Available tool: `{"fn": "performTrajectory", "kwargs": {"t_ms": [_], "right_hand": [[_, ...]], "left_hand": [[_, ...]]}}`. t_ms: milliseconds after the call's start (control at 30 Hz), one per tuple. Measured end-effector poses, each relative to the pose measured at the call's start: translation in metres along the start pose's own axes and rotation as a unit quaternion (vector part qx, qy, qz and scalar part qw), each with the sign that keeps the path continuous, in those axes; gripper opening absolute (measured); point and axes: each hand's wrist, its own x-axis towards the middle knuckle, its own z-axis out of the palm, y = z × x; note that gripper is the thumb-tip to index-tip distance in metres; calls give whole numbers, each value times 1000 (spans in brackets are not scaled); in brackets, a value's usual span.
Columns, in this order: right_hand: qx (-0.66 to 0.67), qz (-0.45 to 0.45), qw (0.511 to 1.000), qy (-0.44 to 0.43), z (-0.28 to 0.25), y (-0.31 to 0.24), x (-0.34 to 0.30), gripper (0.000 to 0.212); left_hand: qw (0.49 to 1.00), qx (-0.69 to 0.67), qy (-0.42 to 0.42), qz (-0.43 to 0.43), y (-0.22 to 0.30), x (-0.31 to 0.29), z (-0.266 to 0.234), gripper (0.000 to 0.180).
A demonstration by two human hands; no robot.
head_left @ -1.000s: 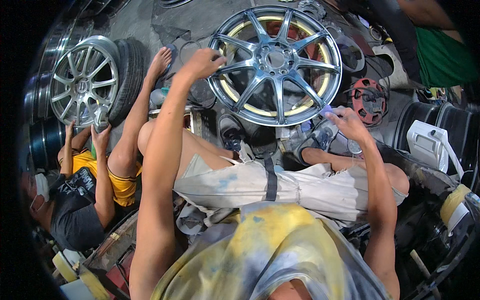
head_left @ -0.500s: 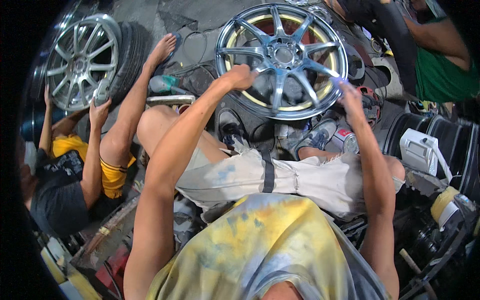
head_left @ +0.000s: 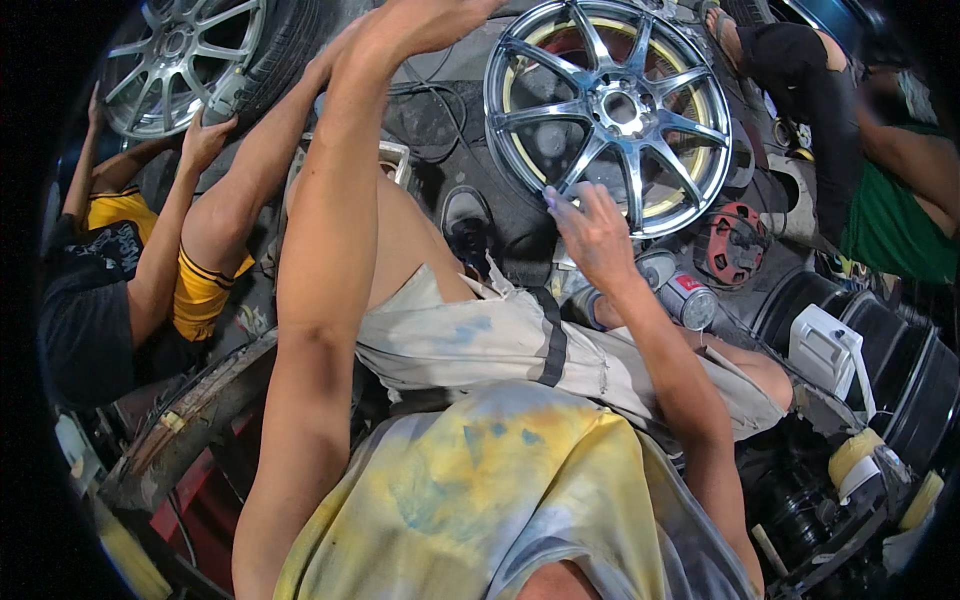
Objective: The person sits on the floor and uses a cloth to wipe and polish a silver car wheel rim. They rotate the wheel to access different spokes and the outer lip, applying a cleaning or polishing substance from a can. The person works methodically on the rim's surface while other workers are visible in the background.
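Right ahead, a chrome alloy wheel lay face-up on the dark floor, yellow showing inside its barrel. The right hand rested on its lower rim, fingers loosely curled. The left hand was raised at the top edge; whether open or closed I cannot tell. Spray cans lay just below the wheel, and another person's hand pressed a tyred wheel far left

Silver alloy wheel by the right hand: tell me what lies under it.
Under the silver alloy wheel, dark gritty floor and something reddish show between the spokes. The right hand covers its lower rim edge. What actually props the wheel stays hidden.
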Motion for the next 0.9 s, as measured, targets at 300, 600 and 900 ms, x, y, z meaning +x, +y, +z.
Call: {"fn": "performTrajectory", "kwargs": {"t_ms": [300,600,900], "right_hand": [[-58,-87,993,-52,37,-1,8,29],[-80,-43,989,-113,22,17,-48,59],[-98,-42,990,-87,58,-13,19,43]], "left_hand": [[999,34,22,5,3,-1,-13,35],[999,45,21,-11,-23,-21,-26,33],[999,28,-14,18,11,-13,-19,34]]}}
